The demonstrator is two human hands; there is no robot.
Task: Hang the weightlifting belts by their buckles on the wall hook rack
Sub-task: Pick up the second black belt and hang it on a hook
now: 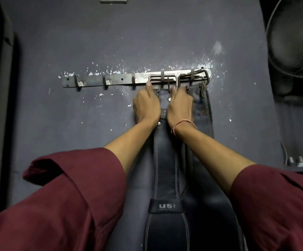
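**Clerk:** Item one, the fixture?

**Keeper:** Wall hook rack, a flat metal strip with five bent hooks, running from 10 to 1 o'clock on a dark wall with chipped, flaking paint.

**Clerk:** Item two?

**Keeper:** USI belt, dark smooth leather with pale double stitching, rivets and a label loop. It widens toward 6 o'clock. It hangs down the middle, and its rectangular steel buckle sits over the fourth hook from the left.

**Clerk:** What has hold of it?

**Keeper:** Left grip, fingers curled on the belt's top left edge, one fingertip against the buckle's corner. Right grip, fingers curled on the top right edge beside the prong. A thin thread band circles that wrist. Maroon sleeves fill 5 to 8 o'clock.

**Clerk:** Item three?

**Keeper:** Second belt, worn leather, stitched, just beside the first at 1 o'clock. Its wire buckle is on the fifth hook. The right grip overlaps its edge.

**Clerk:** Surroundings?

**Keeper:** Wire-caged fan at 2 o'clock. Grey plate at 12. Three left hooks bare.
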